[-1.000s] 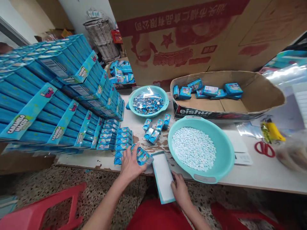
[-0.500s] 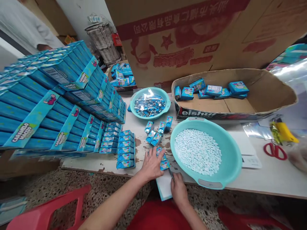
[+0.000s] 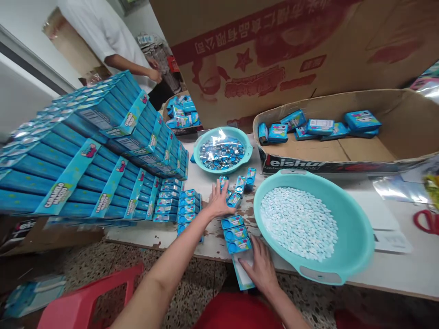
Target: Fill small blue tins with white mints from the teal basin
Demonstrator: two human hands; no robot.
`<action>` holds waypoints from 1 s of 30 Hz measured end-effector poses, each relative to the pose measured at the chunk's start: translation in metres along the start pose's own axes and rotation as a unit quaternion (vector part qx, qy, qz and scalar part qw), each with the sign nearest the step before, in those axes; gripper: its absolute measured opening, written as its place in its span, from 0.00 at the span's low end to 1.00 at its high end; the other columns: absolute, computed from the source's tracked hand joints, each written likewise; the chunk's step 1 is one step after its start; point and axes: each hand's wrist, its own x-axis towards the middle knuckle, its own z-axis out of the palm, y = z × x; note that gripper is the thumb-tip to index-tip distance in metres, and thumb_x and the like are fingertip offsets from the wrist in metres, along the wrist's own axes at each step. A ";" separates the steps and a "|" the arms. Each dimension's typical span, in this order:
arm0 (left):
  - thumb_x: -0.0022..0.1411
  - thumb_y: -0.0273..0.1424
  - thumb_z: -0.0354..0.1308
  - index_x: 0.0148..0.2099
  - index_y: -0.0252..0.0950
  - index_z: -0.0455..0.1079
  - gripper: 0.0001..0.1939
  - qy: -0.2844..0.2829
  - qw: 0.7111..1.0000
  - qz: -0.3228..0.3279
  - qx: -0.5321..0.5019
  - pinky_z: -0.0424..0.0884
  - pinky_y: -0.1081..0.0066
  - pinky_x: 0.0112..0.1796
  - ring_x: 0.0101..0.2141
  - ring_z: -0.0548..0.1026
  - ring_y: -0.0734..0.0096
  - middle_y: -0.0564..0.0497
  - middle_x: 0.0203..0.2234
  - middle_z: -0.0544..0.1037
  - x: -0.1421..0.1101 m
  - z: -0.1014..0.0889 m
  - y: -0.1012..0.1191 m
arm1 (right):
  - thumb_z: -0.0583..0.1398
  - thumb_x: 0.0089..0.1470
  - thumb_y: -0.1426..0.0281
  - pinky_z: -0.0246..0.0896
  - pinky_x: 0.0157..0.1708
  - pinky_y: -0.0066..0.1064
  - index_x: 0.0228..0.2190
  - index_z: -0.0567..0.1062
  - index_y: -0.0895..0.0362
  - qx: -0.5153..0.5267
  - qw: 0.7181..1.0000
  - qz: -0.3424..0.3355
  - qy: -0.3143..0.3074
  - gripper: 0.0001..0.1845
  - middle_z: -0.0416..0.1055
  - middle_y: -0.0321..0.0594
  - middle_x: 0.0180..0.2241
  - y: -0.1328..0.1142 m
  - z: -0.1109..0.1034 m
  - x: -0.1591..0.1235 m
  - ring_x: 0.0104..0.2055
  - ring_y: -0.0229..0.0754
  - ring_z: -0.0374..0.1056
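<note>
My left hand [image 3: 218, 201] reaches over a loose group of small blue candy tins [image 3: 234, 199], fingers spread. Its fingertips are at the tins there, and whether they touch is hard to tell. Closer to me, three blue tins [image 3: 235, 233] stand in a short row. Beside the row's right side, my right hand [image 3: 262, 267] rests with thumb and fingers apart, and nothing shows in it. Under that hand, a white card with a light-blue edge [image 3: 242, 274] juts over the table's front edge.
A turquoise basin [image 3: 356, 228] of white candies stands right; a smaller bowl [image 3: 199, 155] holds metallic pieces. A cardboard tray [image 3: 394, 132] contains blue packs. Stacked blue boxes [image 3: 113, 178] fill the left, beside tin rows [image 3: 188, 212]. Behind them stands a person in white [image 3: 106, 32]. Red scissors [image 3: 427, 221] lie right.
My left hand has moved from the near tins to the group farther back. The thin dark tool in my right hand is out of sight, and that hand has opened. A person has come into view.
</note>
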 end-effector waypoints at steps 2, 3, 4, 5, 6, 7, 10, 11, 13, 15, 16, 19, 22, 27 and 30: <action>0.43 0.42 0.64 0.68 0.40 0.33 0.57 0.004 1.000 0.026 0.013 0.49 0.47 0.57 0.62 0.36 0.37 0.41 0.65 0.29 0.007 0.001 0.000 | 0.56 0.50 0.62 0.53 0.53 0.48 0.59 0.49 0.56 0.002 1.000 -0.007 0.010 0.39 0.57 0.50 0.55 0.002 0.007 0.005 0.57 0.56 0.54; 0.44 0.42 0.63 0.68 0.41 0.35 0.55 0.018 0.999 0.034 0.021 0.49 0.48 0.56 0.62 0.40 0.37 0.41 0.65 0.30 0.007 0.003 0.000 | 0.56 0.51 0.62 0.53 0.53 0.48 0.59 0.50 0.56 0.000 1.000 -0.009 0.015 0.37 0.58 0.50 0.54 0.002 0.009 0.007 0.56 0.56 0.54; 0.45 0.42 0.62 0.67 0.42 0.37 0.53 0.036 0.998 0.038 0.029 0.50 0.48 0.56 0.61 0.43 0.37 0.41 0.65 0.32 0.005 0.005 -0.001 | 0.55 0.51 0.63 0.54 0.52 0.48 0.59 0.51 0.57 -0.002 1.000 -0.010 0.020 0.35 0.59 0.51 0.54 0.002 0.011 0.009 0.56 0.56 0.54; 0.46 0.42 0.61 0.67 0.42 0.38 0.51 0.055 0.997 0.034 0.035 0.51 0.49 0.56 0.61 0.45 0.38 0.41 0.65 0.33 0.003 0.008 -0.002 | 0.55 0.52 0.64 0.54 0.52 0.48 0.58 0.51 0.57 -0.003 1.000 -0.009 0.025 0.34 0.59 0.51 0.54 0.001 0.012 0.010 0.56 0.56 0.54; 0.48 0.43 0.60 0.67 0.42 0.38 0.50 0.071 0.996 0.024 0.041 0.51 0.49 0.56 0.61 0.47 0.39 0.40 0.65 0.34 0.000 0.010 -0.003 | 0.54 0.52 0.66 0.54 0.52 0.48 0.58 0.52 0.57 -0.004 1.000 -0.009 0.028 0.33 0.59 0.50 0.53 0.001 0.012 0.010 0.56 0.56 0.54; 0.49 0.43 0.60 0.67 0.41 0.38 0.49 0.082 0.995 0.015 0.047 0.51 0.49 0.56 0.61 0.47 0.39 0.39 0.65 0.34 -0.002 0.013 -0.005 | 0.54 0.51 0.67 0.54 0.52 0.48 0.58 0.53 0.57 -0.004 1.000 -0.008 0.029 0.32 0.59 0.50 0.53 0.001 0.013 0.010 0.56 0.56 0.54; 0.50 0.46 0.59 0.67 0.40 0.38 0.49 0.095 0.993 0.014 0.072 0.48 0.48 0.56 0.62 0.39 0.40 0.39 0.65 0.30 -0.003 0.019 -0.014 | 0.53 0.50 0.70 0.54 0.53 0.48 0.57 0.54 0.55 -0.006 1.000 -0.002 0.030 0.32 0.60 0.48 0.53 0.000 0.013 0.010 0.56 0.54 0.54; 0.49 0.46 0.59 0.67 0.39 0.38 0.50 0.096 0.992 0.017 0.078 0.47 0.48 0.57 0.63 0.37 0.41 0.39 0.65 0.29 -0.001 0.020 -0.017 | 0.53 0.50 0.71 0.54 0.53 0.48 0.57 0.54 0.55 -0.006 0.999 0.001 0.031 0.32 0.60 0.47 0.53 0.000 0.013 0.010 0.56 0.54 0.54; 0.48 0.49 0.59 0.67 0.38 0.38 0.52 0.096 0.992 0.018 0.080 0.46 0.49 0.57 0.63 0.34 0.41 0.39 0.65 0.29 0.007 0.020 -0.020 | 0.53 0.49 0.72 0.53 0.54 0.48 0.57 0.55 0.55 0.000 0.999 0.006 0.035 0.32 0.60 0.47 0.53 0.000 0.014 0.010 0.57 0.54 0.54; 0.47 0.49 0.60 0.67 0.38 0.38 0.52 0.092 0.993 0.011 0.077 0.47 0.49 0.57 0.62 0.38 0.38 0.38 0.64 0.32 0.015 0.017 -0.020 | 0.53 0.49 0.72 0.52 0.54 0.48 0.57 0.55 0.54 0.011 0.999 0.009 0.038 0.32 0.60 0.46 0.53 0.000 0.015 0.010 0.57 0.53 0.53; 0.47 0.48 0.60 0.67 0.39 0.39 0.52 0.089 0.993 0.009 0.077 0.48 0.49 0.56 0.61 0.42 0.38 0.38 0.64 0.35 0.018 0.015 -0.019 | 0.53 0.49 0.73 0.52 0.55 0.48 0.57 0.55 0.54 0.015 0.999 0.011 0.037 0.32 0.60 0.46 0.54 0.001 0.015 0.010 0.57 0.53 0.53; 0.47 0.45 0.61 0.67 0.42 0.42 0.49 0.080 0.993 0.009 0.083 0.52 0.50 0.55 0.58 0.50 0.40 0.39 0.62 0.44 0.018 0.007 -0.018 | 0.53 0.49 0.74 0.52 0.55 0.47 0.56 0.57 0.56 0.019 0.999 0.017 0.031 0.31 0.60 0.46 0.54 0.001 0.014 0.010 0.57 0.53 0.53; 0.48 0.44 0.60 0.67 0.43 0.42 0.48 0.066 0.994 0.010 0.092 0.54 0.50 0.54 0.58 0.51 0.41 0.39 0.61 0.47 0.007 0.001 -0.024 | 0.53 0.47 0.76 0.53 0.55 0.46 0.54 0.60 0.58 0.017 0.999 0.034 0.020 0.30 0.61 0.48 0.53 -0.003 0.010 0.010 0.56 0.52 0.55; 0.48 0.39 0.60 0.67 0.41 0.36 0.50 0.033 0.993 -0.004 0.118 0.55 0.45 0.53 0.62 0.39 0.37 0.38 0.64 0.38 -0.009 0.007 -0.036 | 0.54 0.45 0.78 0.54 0.55 0.43 0.57 0.59 0.58 0.014 0.997 0.068 -0.025 0.34 0.62 0.48 0.52 -0.016 -0.001 0.019 0.56 0.51 0.56; 0.49 0.40 0.60 0.67 0.40 0.36 0.50 0.046 0.990 -0.035 0.131 0.57 0.44 0.51 0.61 0.38 0.33 0.36 0.64 0.37 -0.009 0.014 -0.029 | 0.54 0.45 0.78 0.59 0.50 0.41 0.58 0.57 0.60 0.014 0.994 0.087 -0.058 0.37 0.63 0.50 0.51 -0.018 -0.007 0.029 0.53 0.53 0.59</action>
